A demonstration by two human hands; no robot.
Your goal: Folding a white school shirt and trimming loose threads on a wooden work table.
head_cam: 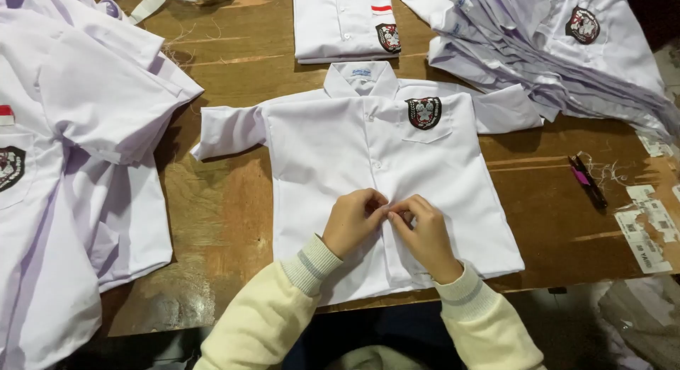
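Two hands [354, 221] [425, 232], one spread white shirt [340, 150], one folded shirt [340, 23], two shirt piles [64, 164] [552, 51].

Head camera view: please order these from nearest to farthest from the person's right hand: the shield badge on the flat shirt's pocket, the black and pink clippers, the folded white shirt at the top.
From the right hand:
1. Dark shield badge on the spread white shirt's chest pocket, straight above the hand.
2. Black and pink thread clippers on the bare wooden table, off to the right.
3. Folded white shirt at the table's far edge, above the collar.
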